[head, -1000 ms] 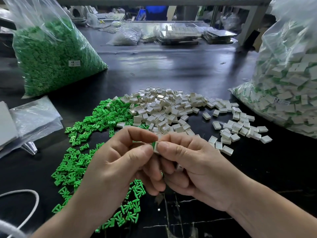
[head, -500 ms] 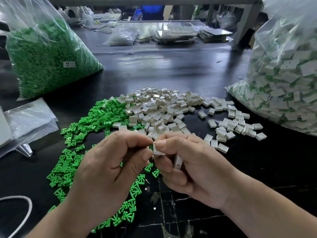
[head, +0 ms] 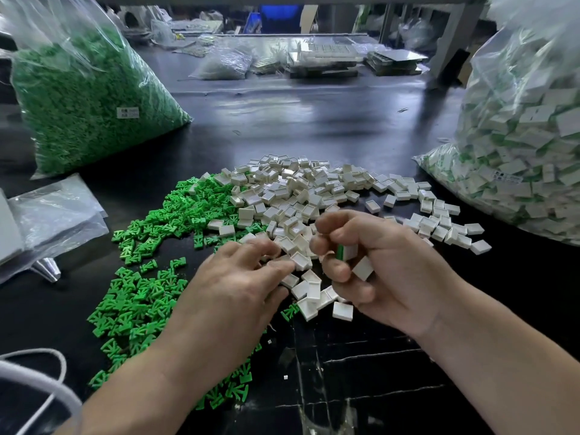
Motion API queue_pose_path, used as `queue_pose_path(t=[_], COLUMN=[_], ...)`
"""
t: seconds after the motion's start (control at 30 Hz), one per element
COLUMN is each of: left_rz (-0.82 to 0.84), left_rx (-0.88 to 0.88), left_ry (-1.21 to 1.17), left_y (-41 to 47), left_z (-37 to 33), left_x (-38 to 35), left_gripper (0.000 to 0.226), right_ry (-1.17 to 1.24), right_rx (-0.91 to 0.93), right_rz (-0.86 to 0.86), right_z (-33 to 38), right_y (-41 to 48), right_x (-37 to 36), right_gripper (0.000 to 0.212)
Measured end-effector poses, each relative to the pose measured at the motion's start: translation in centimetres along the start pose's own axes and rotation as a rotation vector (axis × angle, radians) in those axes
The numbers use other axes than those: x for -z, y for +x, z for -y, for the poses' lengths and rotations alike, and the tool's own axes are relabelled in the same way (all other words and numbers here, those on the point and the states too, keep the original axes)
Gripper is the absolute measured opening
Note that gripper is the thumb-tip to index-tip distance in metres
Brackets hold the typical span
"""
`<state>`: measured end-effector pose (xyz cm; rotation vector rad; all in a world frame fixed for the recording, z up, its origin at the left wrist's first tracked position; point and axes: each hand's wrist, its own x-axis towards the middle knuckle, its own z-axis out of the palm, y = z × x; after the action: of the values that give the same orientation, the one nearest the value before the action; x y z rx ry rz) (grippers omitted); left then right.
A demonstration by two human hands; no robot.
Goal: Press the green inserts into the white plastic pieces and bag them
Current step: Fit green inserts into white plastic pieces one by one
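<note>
My right hand (head: pixel 386 277) is curled round a white plastic piece with a green insert (head: pixel 344 252) and a second white piece (head: pixel 363 268) lower in the palm. My left hand (head: pixel 232 296) lies to its left, its blurred fingertips touching loose white pieces at the near edge of the white pile (head: pixel 301 189). Whether it has hold of one is unclear. Loose green inserts (head: pixel 175 215) are spread on the black table (head: pixel 282 120) left of the white pile and under my left forearm.
A big clear bag of green inserts (head: pixel 84 98) stands at the back left. At the right bulges a clear bag of assembled white-and-green pieces (head: pixel 527 158). Flat empty plastic bags (head: pixel 53 215) lie at the left edge, a white cord (head: pixel 40 381) at the lower left.
My hands have come apart. The left hand let go of the piece and moved onto the white pile; the right hand drew the assembled piece into its curled fingers.
</note>
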<state>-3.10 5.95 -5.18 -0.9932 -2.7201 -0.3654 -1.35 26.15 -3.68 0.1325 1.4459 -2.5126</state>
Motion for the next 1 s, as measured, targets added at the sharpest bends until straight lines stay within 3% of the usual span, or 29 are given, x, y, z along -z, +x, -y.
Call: queue_pose_path(t=[0.1, 0.27, 0.33, 0.53, 0.7, 0.83, 0.9, 1.0], left_rz=[-0.03, 0.046, 0.051, 0.029, -0.094, -0.229, -0.209, -0.148], left_rx=[-0.002, 0.01, -0.007, 0.001, 0.005, 0.038, -0.013, -0.045], left_ry=[-0.004, -0.001, -0.013, -0.018, -0.142, -0.382, -0.455, -0.56], left_y=[0.0, -0.1, 0.0, 0.1, 0.0, 0.1, 0.0, -0.3], left_z=[0.5, 0.5, 0.4, 0.3, 0.2, -0.1, -0.3, -0.4], left_x=[-0.4, -0.5, -0.4, -0.2, -0.4, 0.1, 0.3, 0.6], left_gripper=[0.031, 0.033, 0.038, 0.019, 0.023, 0.031, 0.028, 0.03], right_ry=[-0.366, -0.986, -1.075, -1.089, -1.063, -0.739, -0.565, -0.494], right_rx=[0.044, 0.155, 0.19, 0.193, 0.204, 0.074, -0.021, -0.074], right_rz=[-0.078, -0.14, -0.158, -0.169, -0.168, -0.044, 0.053, 0.114], right_z=[-0.6, -1.1, -1.2, -1.3, -1.3, -1.1, -0.9, -0.4], right_y=[-0.1, -0.5, -0.6, -0.7, -0.8, -0.9, -1.1, -1.3], right_x=[-0.1, -0.5, -0.6, -0.7, -0.5, -0.9, -1.3, -1.4], right_gripper=[0.024, 0.008, 0.009, 0.009, 0.008, 0.02, 0.022, 0.026])
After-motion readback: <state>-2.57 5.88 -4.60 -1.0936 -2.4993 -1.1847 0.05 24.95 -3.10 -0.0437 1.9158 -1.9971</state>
